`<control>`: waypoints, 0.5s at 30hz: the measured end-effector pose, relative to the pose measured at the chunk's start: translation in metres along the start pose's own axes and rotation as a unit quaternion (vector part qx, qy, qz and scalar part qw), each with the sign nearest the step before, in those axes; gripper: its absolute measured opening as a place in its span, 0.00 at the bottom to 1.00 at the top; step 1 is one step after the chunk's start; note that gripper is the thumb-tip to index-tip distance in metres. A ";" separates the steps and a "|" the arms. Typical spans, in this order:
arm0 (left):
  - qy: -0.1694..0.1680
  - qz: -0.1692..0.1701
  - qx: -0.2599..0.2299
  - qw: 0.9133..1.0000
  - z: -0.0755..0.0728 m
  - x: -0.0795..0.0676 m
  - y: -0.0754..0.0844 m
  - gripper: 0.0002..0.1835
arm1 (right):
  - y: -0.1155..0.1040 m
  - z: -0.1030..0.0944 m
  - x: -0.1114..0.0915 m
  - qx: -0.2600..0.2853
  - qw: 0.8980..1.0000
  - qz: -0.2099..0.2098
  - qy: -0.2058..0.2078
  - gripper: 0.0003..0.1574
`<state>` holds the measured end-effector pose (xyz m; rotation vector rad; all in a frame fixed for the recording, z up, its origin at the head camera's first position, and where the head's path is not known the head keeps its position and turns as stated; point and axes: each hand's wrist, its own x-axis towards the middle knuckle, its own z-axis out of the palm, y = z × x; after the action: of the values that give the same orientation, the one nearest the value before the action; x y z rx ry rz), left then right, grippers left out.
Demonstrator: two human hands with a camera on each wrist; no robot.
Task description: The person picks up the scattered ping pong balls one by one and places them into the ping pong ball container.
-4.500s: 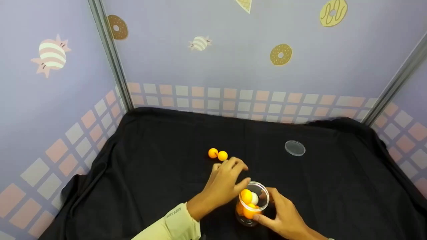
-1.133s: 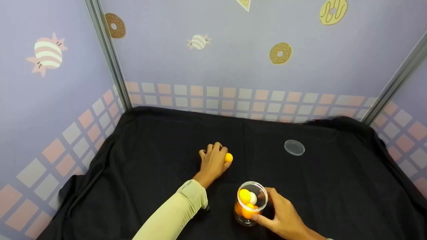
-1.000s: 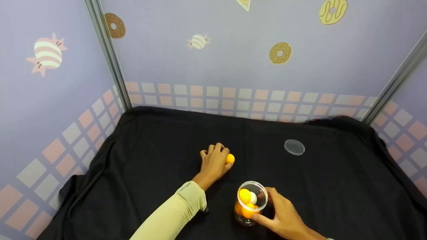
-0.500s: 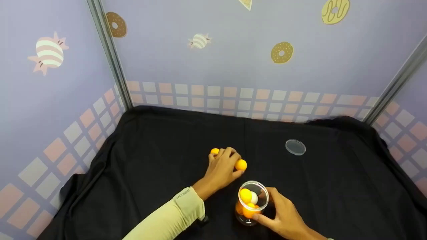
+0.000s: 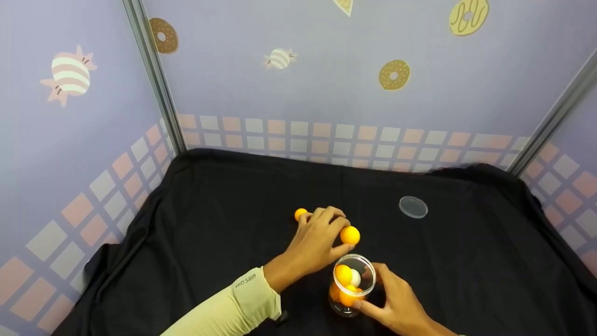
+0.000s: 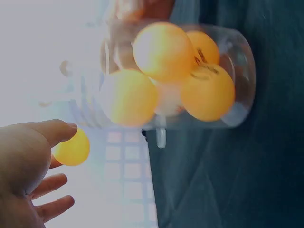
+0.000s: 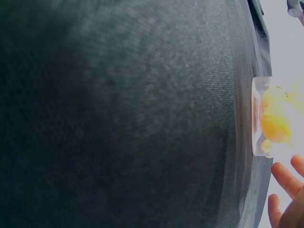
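Observation:
My left hand (image 5: 318, 240) pinches an orange ping-pong ball (image 5: 350, 235) between thumb and finger, just above and behind the mouth of a clear jar (image 5: 347, 311). In the left wrist view the pinched ball (image 6: 72, 148) shows beside the thumb, left of the jar. Several orange balls and a white ball (image 5: 355, 278) lie inside the jar, which stands upright and uncovered. My right hand (image 5: 396, 301) grips the jar's right side, thumb at the front. One more orange ball (image 5: 301, 214) rests on the cloth behind my left hand, partly hidden by it.
A clear round lid (image 5: 413, 207) lies flat on the black cloth (image 5: 233, 205), to the right and further back. Patterned panels (image 5: 289, 93) enclose the back and sides of the table.
My left hand has picked up one of the two loose balls and carried it right and nearer, towards the jar. The right hand and jar have stayed in place.

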<state>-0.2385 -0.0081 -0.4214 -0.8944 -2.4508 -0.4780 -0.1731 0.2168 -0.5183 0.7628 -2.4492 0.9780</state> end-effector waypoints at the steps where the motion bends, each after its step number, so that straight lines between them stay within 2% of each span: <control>1: -0.001 0.009 0.000 1.000 -0.003 -0.001 0.002 0.21 | 0.000 0.000 0.000 0.002 1.000 0.001 0.000 0.42; 6: 0.000 0.046 0.004 0.999 -0.012 -0.006 0.012 0.21 | -0.001 0.000 0.000 0.011 1.000 0.004 -0.006 0.42; 15: 0.011 0.092 0.010 0.996 -0.021 -0.018 0.027 0.21 | -0.001 0.000 -0.001 0.006 1.000 0.000 -0.004 0.43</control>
<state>-0.2012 -0.0073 -0.4100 -1.0885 -2.3211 -0.3937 -0.1718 0.2167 -0.5183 0.7711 -2.4522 0.9919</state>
